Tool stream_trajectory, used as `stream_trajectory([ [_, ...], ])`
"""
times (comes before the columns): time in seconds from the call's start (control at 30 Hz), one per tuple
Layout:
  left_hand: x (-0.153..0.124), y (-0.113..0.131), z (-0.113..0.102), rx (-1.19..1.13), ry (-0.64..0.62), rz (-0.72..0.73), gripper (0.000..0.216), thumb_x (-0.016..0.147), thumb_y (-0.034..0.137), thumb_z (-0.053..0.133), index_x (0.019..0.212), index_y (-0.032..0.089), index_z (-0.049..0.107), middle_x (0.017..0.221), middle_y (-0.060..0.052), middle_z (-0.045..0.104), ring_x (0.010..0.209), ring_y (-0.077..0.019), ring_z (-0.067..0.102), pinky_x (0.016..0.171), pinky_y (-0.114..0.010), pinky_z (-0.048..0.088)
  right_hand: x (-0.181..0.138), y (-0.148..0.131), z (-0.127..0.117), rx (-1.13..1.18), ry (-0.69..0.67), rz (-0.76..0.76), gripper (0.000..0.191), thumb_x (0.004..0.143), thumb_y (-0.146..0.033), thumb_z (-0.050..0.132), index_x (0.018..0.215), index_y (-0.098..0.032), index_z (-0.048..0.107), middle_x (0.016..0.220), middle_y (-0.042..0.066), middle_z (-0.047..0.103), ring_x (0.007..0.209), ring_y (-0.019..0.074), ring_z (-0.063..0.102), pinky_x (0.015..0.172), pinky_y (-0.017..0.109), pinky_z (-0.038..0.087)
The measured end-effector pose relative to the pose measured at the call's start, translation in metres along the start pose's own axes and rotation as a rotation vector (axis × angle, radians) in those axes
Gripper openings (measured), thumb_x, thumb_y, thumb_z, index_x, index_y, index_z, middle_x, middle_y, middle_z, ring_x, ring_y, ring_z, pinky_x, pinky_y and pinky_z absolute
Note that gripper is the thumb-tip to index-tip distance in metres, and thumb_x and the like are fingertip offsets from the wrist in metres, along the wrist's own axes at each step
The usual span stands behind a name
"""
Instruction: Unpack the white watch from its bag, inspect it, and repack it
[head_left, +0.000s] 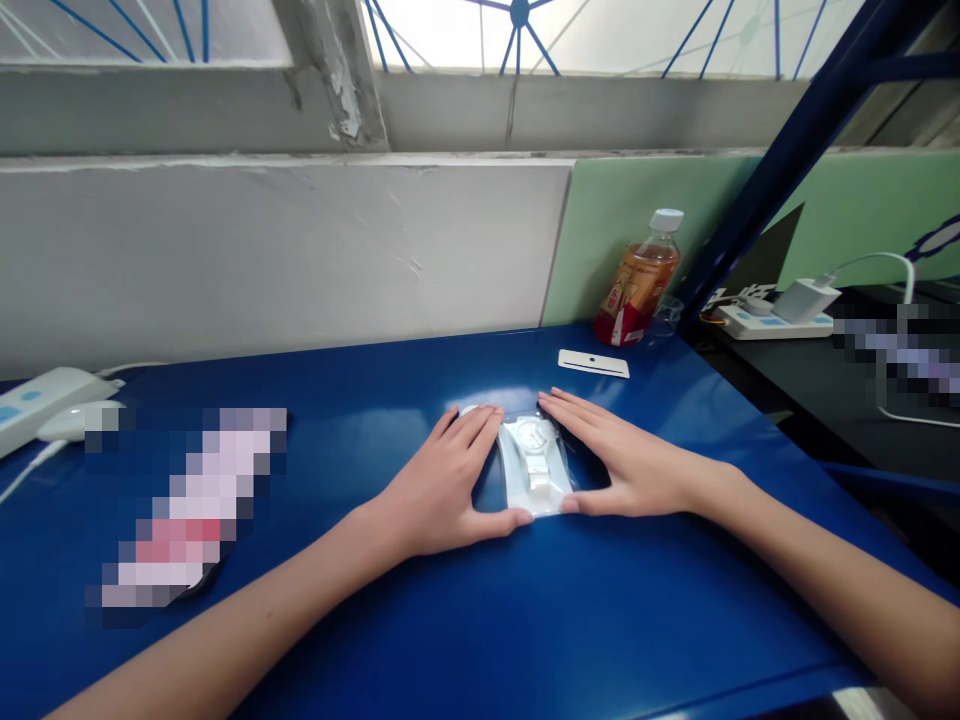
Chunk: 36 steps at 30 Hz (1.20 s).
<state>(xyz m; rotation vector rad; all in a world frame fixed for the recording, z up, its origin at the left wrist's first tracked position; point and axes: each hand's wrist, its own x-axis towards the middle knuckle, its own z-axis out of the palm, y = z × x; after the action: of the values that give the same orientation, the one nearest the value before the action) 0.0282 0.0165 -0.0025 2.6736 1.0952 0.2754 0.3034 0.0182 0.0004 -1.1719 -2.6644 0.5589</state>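
A white wristwatch (535, 452) lies face up inside a clear plastic bag (517, 490) on the blue desk (420, 640). At the bag's left side is my left hand (457, 480), its fingers stretched out and the thumb at the lower edge. My right hand (611, 455) frames the right side, fingers extended and thumb touching the lower right corner. Neither hand is closed round the bag. Part of something white shows behind my left fingertips; what it is I cannot make out.
Behind the hands lies a flat white card (593, 364) with a dark slot. A drink bottle (640, 280) with a white cap stands by the wall. Leftward are a blurred-out flat object (202, 490) and a white power strip (45, 400). A blue metal post (780, 150) rises at right.
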Motion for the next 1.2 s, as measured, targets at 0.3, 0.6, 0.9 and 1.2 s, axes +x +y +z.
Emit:
stream_trajectory([
  [0.3, -0.001, -0.001, 0.0, -0.023, 0.021, 0.021, 0.098, 0.083, 0.073, 0.054, 0.154, 0.012, 0.025, 0.157, -0.02, 0.033, 0.146, -0.0372, 0.028, 0.12, -0.055, 0.018, 0.0, 0.001, 0.001, 0.009, 0.035, -0.026, 0.107, 0.079, -0.065, 0.066, 0.158, -0.013, 0.016, 0.162, 0.019, 0.022, 0.149, 0.0385, 0.018, 0.117, 0.056, 0.029],
  [0.6, -0.002, 0.003, -0.003, 0.013, 0.031, 0.044, 0.088, 0.091, 0.055, 0.054, 0.156, 0.008, 0.017, 0.161, -0.02, 0.021, 0.15, -0.034, 0.016, 0.12, -0.053, 0.021, 0.002, 0.0, 0.0, -0.023, 0.16, -0.087, 0.079, 0.086, -0.054, 0.064, 0.152, -0.018, 0.037, 0.153, 0.018, 0.042, 0.143, 0.0377, 0.035, 0.111, 0.057, 0.038],
  [0.9, -0.002, -0.001, 0.006, 0.037, 0.194, -0.023, 0.047, 0.101, 0.029, 0.039, 0.14, 0.006, 0.047, 0.147, -0.019, 0.048, 0.143, -0.0329, 0.034, 0.117, -0.054, 0.031, 0.006, 0.004, 0.0, -0.034, 0.457, -0.088, 0.019, 0.091, -0.03, 0.062, 0.1, -0.02, 0.075, 0.091, 0.009, 0.076, 0.088, 0.0254, 0.069, 0.079, 0.04, 0.058],
  [1.2, -0.003, -0.007, 0.005, -0.032, 0.094, 0.033, 0.057, 0.1, 0.05, 0.045, 0.146, 0.016, 0.044, 0.152, -0.015, 0.043, 0.147, -0.034, 0.024, 0.114, -0.055, 0.035, 0.002, 0.0, -0.008, -0.041, 0.304, -0.162, 0.048, 0.088, -0.041, 0.066, 0.129, -0.018, 0.062, 0.123, 0.016, 0.065, 0.113, 0.0294, 0.061, 0.094, 0.044, 0.053],
])
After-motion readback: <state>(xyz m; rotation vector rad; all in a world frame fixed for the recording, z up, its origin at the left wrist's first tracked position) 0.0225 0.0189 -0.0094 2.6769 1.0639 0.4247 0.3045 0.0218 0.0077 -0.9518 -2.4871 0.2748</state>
